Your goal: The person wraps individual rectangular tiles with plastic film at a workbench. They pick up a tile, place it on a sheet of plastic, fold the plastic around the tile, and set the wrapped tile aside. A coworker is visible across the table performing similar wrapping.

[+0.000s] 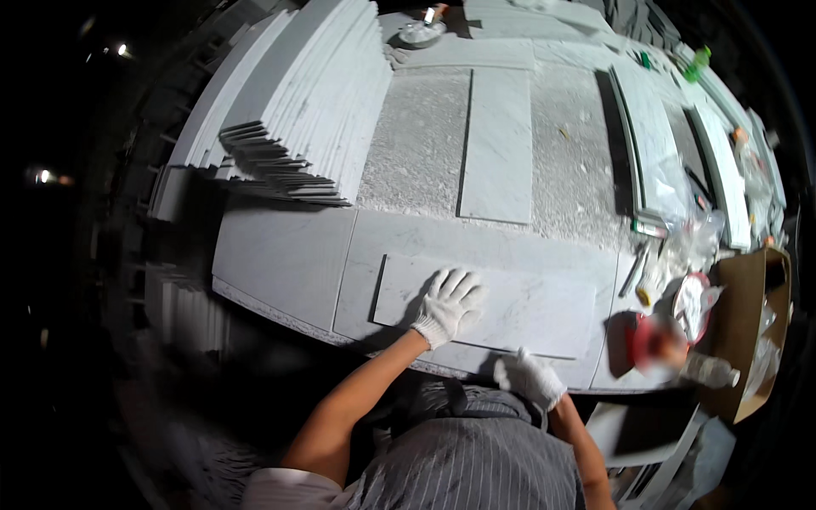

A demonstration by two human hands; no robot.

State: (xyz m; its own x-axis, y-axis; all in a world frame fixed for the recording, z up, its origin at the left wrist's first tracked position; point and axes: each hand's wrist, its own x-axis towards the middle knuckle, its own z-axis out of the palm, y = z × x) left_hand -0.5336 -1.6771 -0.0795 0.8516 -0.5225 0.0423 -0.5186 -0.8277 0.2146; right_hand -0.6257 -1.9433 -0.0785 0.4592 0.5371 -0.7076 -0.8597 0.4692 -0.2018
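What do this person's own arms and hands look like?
The left hand and right hand each wear a plain white knitted glove, covering the fingers. Beyond the cuffs, both forearms are bare. A pale, whitish sleeve shows on the left arm; no right sleeve can be made out. No clear markings show on the gloves.

The gloved left hand (pixel 452 304) lies spread on a pale slab (pixel 540 306) at the near side of the bench (pixel 276 246). The gloved right hand (pixel 531 379) is at the near edge, just beside the slab. Far left stands a stack (pixel 310 93) of slabs; right, a bottle (pixel 712 371) and a cardboard box (pixel 738 310).
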